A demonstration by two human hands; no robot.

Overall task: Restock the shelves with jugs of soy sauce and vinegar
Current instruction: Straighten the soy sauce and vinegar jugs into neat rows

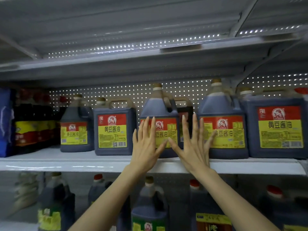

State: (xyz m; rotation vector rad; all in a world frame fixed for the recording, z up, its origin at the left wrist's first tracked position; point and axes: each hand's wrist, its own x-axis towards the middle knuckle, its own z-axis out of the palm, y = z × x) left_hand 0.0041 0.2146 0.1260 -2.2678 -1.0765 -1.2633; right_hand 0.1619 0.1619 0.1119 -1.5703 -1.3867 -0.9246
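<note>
Several dark soy sauce jugs with red and yellow labels stand in a row on the white middle shelf (66,164). My left hand (146,145) presses flat, fingers straight and spread, against the label of the middle jug (160,110). My right hand (194,144) is also flat and spread; it spans the gap between that jug and the jug to its right (221,114). A darker jug (185,107) stands behind that gap. Neither hand grips anything.
More soy sauce jugs stand at the left (115,130) and far right (280,127). Dark bottles (31,124) and a blue pack (5,122) fill the shelf's left end. The lower shelf holds jugs with red caps (150,205). An upper shelf (150,52) hangs overhead.
</note>
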